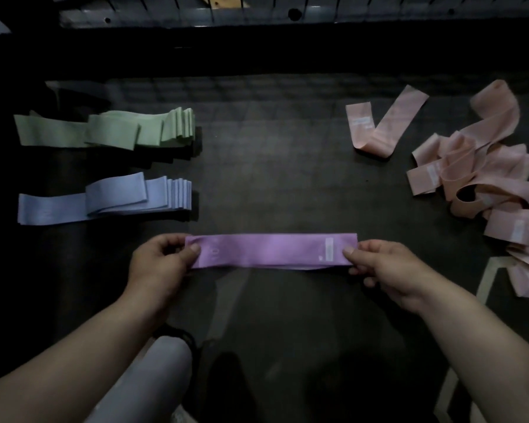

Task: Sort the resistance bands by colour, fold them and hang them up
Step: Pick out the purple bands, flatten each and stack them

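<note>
Both hands, left hand (162, 257) and right hand (379, 267), pinch the ends of a purple band (269, 250), stretched flat above the dark bench (272, 166), likely for folding; green stack (110, 129) and blue stack (104, 198) lie left.

purple band (269, 250): 1 counted. green stack (110, 129): 1 noted, several folded layers seen at its edge, exact band count not resolved. blue stack (110, 196): 1 noted, several layers likewise, count not resolved. loose pink band (376, 129): 1 counted, set apart. tangled pink heap (477, 178): 1 noted, bands within not countable. colours recorded: 4. hands: 2, left hand (159, 261) and right hand (382, 270)
</note>
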Motion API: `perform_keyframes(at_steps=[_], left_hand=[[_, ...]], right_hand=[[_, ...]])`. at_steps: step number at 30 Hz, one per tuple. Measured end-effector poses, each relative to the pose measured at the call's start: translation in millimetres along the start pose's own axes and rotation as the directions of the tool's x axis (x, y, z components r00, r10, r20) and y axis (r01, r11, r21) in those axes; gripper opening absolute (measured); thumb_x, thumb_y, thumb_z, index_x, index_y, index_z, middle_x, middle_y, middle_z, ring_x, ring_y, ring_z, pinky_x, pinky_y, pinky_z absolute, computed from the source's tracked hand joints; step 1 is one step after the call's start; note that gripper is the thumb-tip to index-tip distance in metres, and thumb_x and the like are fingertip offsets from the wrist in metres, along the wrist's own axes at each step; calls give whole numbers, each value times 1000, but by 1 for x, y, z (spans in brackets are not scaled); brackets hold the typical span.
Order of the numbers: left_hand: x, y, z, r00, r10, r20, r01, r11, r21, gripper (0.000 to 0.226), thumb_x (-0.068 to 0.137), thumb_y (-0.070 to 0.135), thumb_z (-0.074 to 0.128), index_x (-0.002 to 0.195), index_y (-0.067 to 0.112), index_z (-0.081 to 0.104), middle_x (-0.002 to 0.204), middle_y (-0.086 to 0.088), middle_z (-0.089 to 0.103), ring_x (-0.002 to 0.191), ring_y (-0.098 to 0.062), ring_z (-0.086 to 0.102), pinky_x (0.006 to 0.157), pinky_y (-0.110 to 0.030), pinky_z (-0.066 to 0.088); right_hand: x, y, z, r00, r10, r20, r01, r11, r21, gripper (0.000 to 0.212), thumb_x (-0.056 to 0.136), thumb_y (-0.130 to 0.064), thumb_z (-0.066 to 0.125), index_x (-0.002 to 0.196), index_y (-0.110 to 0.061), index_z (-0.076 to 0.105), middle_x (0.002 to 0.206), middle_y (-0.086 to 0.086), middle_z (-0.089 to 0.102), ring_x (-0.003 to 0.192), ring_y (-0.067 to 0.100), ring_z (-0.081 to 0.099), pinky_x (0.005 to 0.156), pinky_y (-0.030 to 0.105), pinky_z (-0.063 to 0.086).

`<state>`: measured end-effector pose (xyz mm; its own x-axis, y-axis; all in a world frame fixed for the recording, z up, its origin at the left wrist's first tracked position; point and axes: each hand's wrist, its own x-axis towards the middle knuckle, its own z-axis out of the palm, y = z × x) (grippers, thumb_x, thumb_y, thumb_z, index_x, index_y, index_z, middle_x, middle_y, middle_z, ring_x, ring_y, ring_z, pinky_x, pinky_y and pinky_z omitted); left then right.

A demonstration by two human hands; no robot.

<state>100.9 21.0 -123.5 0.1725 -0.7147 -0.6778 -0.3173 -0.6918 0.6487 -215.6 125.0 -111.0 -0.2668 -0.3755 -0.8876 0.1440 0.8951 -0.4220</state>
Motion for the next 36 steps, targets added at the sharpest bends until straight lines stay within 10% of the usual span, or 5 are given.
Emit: perform_keyframes(at_steps=[14, 18, 21, 26, 36], left_hand=[[-6, 0, 13, 1000, 3, -25, -2, 997, 71, 6, 86, 9, 71, 91, 11, 71, 84, -13, 72, 66, -20, 63, 61, -29, 50], [-17, 10, 20, 996, 88, -1, -88, 994, 57, 10, 85, 7, 71, 90, 14, 67, 84, -8, 70, 72, -19, 64, 63, -29, 50], [-22, 13, 24, 993, 120, 0, -120, 988, 96, 12, 83, 5, 71, 90, 14, 67, 85, -8, 71, 76, -20, 65, 71, -31, 54], [-23, 12, 20, 995, 98, -19, -95, 990, 103, 11, 84, 7, 72, 87, 17, 67, 86, -10, 72, 76, -22, 67, 71, -33, 55], [-35, 25, 25, 998, 63, 16, -63, 997, 51, 9, 87, 6, 68, 89, 14, 66, 81, -6, 70, 66, -13, 63, 56, -23, 48]], right_hand=[[1, 2, 9, 959, -90, -268, 4, 952, -307, 13, 85, -23, 72, 84, -12, 65, 88, 11, 70, 77, 23, 64, 73, 36, 54], [-12, 5, 36, 774, -523, -357, 130, 683, -719, 51, 80, -30, 74, 125, -16, 53, 129, 11, 47, 118, 31, 48, 101, 43, 42], [-18, 13, 78, 523, -852, 19, 524, 304, -796, 32, 81, -9, 68, 112, -11, 65, 118, 12, 57, 106, 32, 56, 90, 41, 47], [-1, 19, 100, 718, -689, 99, 494, 403, -770, 40, 94, -20, 58, 134, -24, 56, 138, 0, 43, 126, 23, 41, 103, 35, 34], [13, 13, 90, 699, -673, 241, 547, 286, -787, 59, 85, -29, 70, 141, -29, 49, 136, -4, 41, 126, 22, 35, 105, 35, 31]])
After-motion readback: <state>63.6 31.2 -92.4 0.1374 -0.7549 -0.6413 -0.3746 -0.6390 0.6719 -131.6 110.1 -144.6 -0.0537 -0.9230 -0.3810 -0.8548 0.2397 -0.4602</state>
